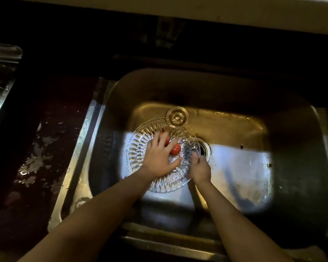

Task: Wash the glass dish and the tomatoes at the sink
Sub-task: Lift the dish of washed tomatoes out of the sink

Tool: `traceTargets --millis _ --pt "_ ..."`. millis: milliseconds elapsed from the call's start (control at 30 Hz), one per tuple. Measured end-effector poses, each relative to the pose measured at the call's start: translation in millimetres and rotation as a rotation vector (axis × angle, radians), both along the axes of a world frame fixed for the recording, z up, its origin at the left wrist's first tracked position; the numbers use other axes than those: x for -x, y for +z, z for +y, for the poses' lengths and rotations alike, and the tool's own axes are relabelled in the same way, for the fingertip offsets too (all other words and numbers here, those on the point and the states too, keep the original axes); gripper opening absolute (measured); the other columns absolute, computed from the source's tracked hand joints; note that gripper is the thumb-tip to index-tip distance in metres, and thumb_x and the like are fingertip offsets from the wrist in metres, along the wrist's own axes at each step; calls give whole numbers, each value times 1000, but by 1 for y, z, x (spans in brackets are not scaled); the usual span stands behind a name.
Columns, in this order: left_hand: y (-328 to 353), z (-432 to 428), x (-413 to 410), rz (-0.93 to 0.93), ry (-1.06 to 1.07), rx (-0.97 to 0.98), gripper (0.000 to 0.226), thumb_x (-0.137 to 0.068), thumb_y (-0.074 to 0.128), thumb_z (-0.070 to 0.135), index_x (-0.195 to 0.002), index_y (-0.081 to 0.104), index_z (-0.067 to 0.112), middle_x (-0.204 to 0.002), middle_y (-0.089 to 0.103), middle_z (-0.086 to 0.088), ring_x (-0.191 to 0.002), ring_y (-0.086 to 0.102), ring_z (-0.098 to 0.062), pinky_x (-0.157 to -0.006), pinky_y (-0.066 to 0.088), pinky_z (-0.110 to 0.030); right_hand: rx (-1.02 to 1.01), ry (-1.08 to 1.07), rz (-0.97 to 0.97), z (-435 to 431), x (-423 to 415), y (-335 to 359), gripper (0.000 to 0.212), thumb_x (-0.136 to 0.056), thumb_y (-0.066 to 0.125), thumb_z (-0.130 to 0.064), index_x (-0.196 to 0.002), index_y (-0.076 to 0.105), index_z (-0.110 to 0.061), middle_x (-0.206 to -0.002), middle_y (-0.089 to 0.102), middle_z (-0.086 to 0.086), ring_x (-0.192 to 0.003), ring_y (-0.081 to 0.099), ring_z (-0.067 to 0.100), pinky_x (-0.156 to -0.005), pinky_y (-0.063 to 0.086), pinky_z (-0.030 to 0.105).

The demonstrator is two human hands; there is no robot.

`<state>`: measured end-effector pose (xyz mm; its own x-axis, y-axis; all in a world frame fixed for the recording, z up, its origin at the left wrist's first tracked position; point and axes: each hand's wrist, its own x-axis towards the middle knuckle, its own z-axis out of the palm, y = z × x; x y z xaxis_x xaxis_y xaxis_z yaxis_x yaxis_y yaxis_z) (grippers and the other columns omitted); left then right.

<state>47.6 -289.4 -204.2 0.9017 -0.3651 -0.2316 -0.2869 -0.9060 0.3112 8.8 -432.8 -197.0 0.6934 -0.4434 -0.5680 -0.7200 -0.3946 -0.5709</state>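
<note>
The washing looks underway rather than finished: the round cut-glass dish (pixel 138 154) sits low in the stainless steel sink (pixel 235 129), just beside the drain, with 2 red tomatoes (pixel 175 149) lying in it and water glinting over its right side. The left hand (pixel 157 157) lies with fingers spread flat over the tomatoes, while the right hand (pixel 200 170) curls round the dish's right rim, so the hands are apart. By my judgement both are mid-rinse, and finishing and lifting them out remains.
</note>
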Motion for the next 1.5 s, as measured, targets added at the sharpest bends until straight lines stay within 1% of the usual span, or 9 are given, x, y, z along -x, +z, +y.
traceTargets --millis 133,300,433,600,733,867,1233,1400,1500 --pt "13 -10 -6 41 91 76 61 -80 45 60 -136 27 41 -153 21 -1 -143 8 -32 -111 13 -55 -91 -67 -186 -2 -4 14 33 -101 32 -28 -83 54 -10 -79 57 10 -77 52 23 -60 35 28" --pt "44 -15 -22 181 101 135 56 -82 56 47 -133 34 38 -146 32 -3 -138 19 -30 -108 27 -55 -69 -114 -175 -6 -9 46 38 -100 35 -27 -78 59 -8 -77 59 15 -75 55 25 -72 45 38" --pt "74 -22 -31 278 125 190 53 -83 56 45 -131 36 38 -141 36 -2 -132 26 -29 -105 33 -52 -29 -125 -111 -14 -22 81 38 -97 40 -27 -90 64 2 -86 59 19 -84 57 31 -78 48 44" --pt "108 -18 -44 438 114 282 55 -83 59 45 -133 40 35 -144 35 -4 -132 29 -31 -107 31 -47 32 -151 -47 -15 -35 127 34 -94 47 -24 -75 57 2 -69 52 17 -62 48 27 -48 28 28" --pt "129 -8 -47 517 135 406 59 -84 60 44 -137 39 29 -141 35 -5 -128 33 -31 -106 34 -47 120 -130 19 -7 -43 164 30 -94 44 -15 -73 55 3 -57 47 12 -46 41 21 -43 26 26" --pt "141 2 -44 537 137 482 58 -83 61 41 -135 42 25 -138 36 -6 -125 39 -32 -104 38 -52 192 -96 25 6 -43 184 26 -93 40 -9 -84 59 6 -59 47 13 -46 41 21 -42 27 27" --pt "158 21 -25 641 139 568 66 -82 63 43 -139 37 24 -140 31 -6 -120 44 -33 -100 44 -49 306 -95 39 33 -22 217 27 -90 44 -7 -64 52 -1 -60 49 13 -53 46 24 -53 40 33" --pt "181 25 -23 537 176 627 62 -80 64 44 -135 44 20 -134 36 -7 -118 46 -29 -95 43 -38 274 -85 -60 37 -21 242 18 -89 45 -9 -85 57 4 -75 54 17 -69 53 31 -62 42 36" --pt "202 35 -26 421 195 581 61 -80 63 48 -133 45 21 -136 35 -5 -121 44 -29 -99 40 -39 261 -45 -138 42 -21 257 19 -91 45 -14 -85 56 0 -73 53 14 -61 49 25 -53 37 31"
